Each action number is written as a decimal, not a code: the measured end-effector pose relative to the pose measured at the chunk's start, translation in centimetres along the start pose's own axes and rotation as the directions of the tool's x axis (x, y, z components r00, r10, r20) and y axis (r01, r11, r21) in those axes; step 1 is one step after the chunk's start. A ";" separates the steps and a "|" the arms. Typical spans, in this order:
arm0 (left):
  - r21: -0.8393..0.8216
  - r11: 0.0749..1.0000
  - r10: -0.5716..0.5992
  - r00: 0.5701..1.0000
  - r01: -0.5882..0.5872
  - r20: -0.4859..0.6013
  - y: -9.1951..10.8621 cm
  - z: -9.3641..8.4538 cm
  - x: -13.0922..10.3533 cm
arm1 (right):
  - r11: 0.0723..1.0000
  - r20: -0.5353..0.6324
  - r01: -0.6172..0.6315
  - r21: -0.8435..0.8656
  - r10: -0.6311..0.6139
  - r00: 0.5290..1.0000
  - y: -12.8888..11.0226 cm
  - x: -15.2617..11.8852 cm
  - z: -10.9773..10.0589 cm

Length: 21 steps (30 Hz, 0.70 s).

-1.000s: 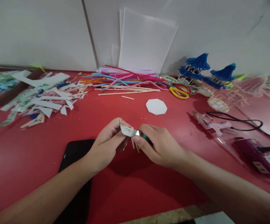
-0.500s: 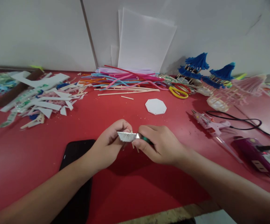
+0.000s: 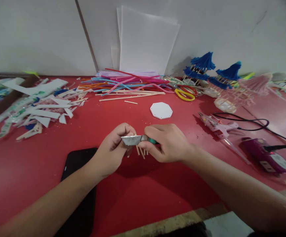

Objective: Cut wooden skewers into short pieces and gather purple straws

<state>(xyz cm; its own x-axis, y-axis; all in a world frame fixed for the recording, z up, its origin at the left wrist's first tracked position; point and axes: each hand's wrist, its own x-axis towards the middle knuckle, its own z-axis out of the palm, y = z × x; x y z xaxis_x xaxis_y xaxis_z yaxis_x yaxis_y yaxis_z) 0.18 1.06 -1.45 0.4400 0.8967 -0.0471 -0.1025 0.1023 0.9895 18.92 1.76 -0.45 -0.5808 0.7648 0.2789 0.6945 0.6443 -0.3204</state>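
Note:
My right hand [image 3: 169, 142] is closed around the green handle of a craft knife [image 3: 131, 140], its flat blade pointing left across my left fingertips. My left hand [image 3: 113, 149] is pinched shut on a thin wooden stick, mostly hidden behind the blade and fingers. Below the blade, several short wooden sticks [image 3: 142, 152] show between the hands; I cannot tell whether they lie on the table or are held. A white octagonal plate [image 3: 161, 110] with small holes round its edge lies just beyond my hands. Under my left forearm rests a black phone [image 3: 80, 161].
Paper and foam scraps [image 3: 45, 108] pile up at left. Coloured pipe cleaners [image 3: 133, 80] and long wooden sticks [image 3: 133, 96] lie at the back, beside yellow-handled scissors [image 3: 185, 95]. Blue-roofed models [image 3: 203, 62] stand back right. A glue gun [image 3: 218, 126] and a purple power socket [image 3: 267, 156] lie at right.
Both hands have shifted slightly up in view with the knife, showing more of the short sticks beneath. The whole view has moved a little. Both grips stay the same.

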 end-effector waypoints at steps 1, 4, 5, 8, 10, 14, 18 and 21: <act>0.004 1.000 0.002 1.000 -0.002 -0.003 -0.1 0.0 0.0 | 1.000 0.008 0.005 -0.003 -0.005 1.000 0.0 0.0 0.0; 0.014 1.000 0.001 1.000 -0.001 -0.018 -0.3 -0.2 -0.1 | 0.999 0.015 0.016 -0.033 -0.016 1.000 0.0 0.0 0.1; 0.011 1.000 -0.006 1.000 0.006 -0.020 -0.3 -0.2 -0.1 | 0.999 0.010 0.020 -0.050 -0.020 1.000 0.1 0.0 0.1; -0.032 0.999 -0.002 1.000 0.002 -0.023 -0.2 -0.3 -0.2 | 0.997 -0.031 -0.013 -0.081 0.011 0.999 1.2 0.0 -0.4; -0.066 0.998 0.018 0.999 -0.020 -0.033 -0.1 -0.3 -0.3 | 0.989 -0.142 -0.121 -0.079 0.109 0.984 2.5 0.0 -1.2; -0.150 0.989 -0.008 0.999 0.001 -0.049 -0.1 0.1 0.0 | 0.954 -0.361 -0.297 -0.050 0.260 0.896 3.8 0.1 -1.8; -0.198 0.979 -0.056 0.996 0.042 -0.066 -0.4 0.3 0.4 | 0.982 -0.172 -0.178 0.067 0.187 0.967 1.4 0.7 -0.6; -0.152 0.988 -0.022 0.997 0.010 -0.081 -0.6 0.1 0.3 | 0.985 -0.077 -0.117 0.128 0.128 0.989 -0.6 0.8 0.4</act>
<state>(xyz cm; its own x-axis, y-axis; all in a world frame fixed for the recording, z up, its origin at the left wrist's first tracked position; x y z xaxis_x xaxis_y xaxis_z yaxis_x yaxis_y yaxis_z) 0.47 1.25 -2.04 0.3690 0.9260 -0.0802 -0.2326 0.1755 0.9566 17.88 2.02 -0.41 -0.4528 0.8380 0.3043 0.6978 0.5456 -0.4641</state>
